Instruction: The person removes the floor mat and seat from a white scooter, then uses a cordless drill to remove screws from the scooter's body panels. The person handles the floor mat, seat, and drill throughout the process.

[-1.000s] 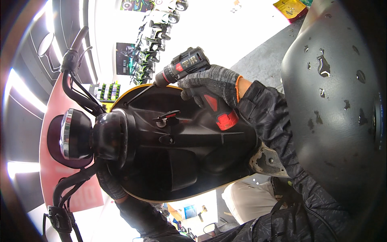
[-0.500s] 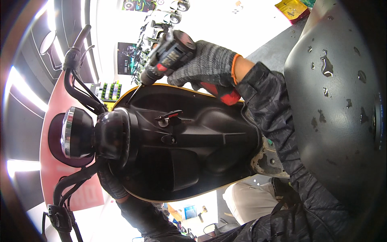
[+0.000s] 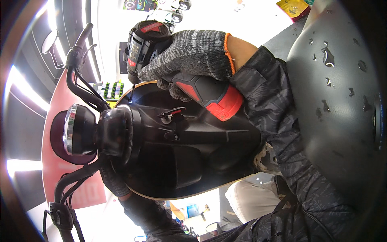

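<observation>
My right hand (image 3: 193, 54), in a grey knit glove with an orange cuff, is closed round a red and black cordless drill (image 3: 139, 50). Its long, thin bit (image 3: 132, 93) points down at the upper rim of the black inner leg shield (image 3: 209, 137) of a scooter, where a small spot is lit. I cannot tell if the tip sits in a screw. My left hand (image 3: 114, 181), also in a dark glove, reaches round the lower edge of the shield beside the handlebar; its fingers are hidden. A key (image 3: 173, 113) stands in the shield's lock.
Left are the handlebar (image 3: 72, 179), round headlight (image 3: 78, 129) and pink front panel (image 3: 52, 137). The black seat (image 3: 342, 101), with wet drops, fills the right. A worn footboard (image 3: 268, 159) shows below my right sleeve. A yellow bin (image 3: 293, 9) lies at the far right.
The drill has moved left and turned more upright, its bit now steeper against the shield's rim. My right hand moved with it. My left hand has stayed about where it was.
</observation>
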